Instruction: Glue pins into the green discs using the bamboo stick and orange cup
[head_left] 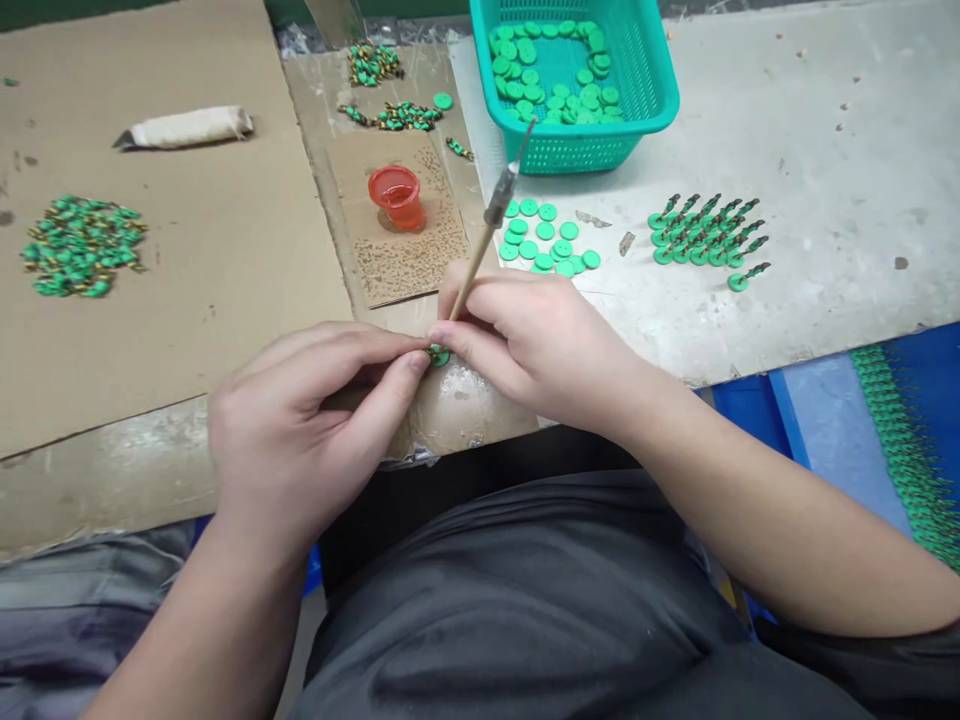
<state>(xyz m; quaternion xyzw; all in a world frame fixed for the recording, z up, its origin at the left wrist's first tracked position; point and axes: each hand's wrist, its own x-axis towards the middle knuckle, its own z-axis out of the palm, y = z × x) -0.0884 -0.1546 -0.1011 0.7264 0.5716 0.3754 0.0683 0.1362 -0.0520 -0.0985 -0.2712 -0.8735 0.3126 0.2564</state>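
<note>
Apparently partway: left hand (300,400) pinches small round green piece (439,357) by edge of table (810,150); right hand (529,335), grip closed, holds slim wooden-handled tool (490,224); rows of green disc-based pieces (699,256) look finished, while loose flat green discs (545,231) and green-and-gold heap (86,245) seem left

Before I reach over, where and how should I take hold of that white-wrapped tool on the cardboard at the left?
Grip the white-wrapped tool by its wrapped shaft, near the right end, probably best from above and right: it lies lengthwise on the cardboard, its dark pointed tip facing left.
</note>
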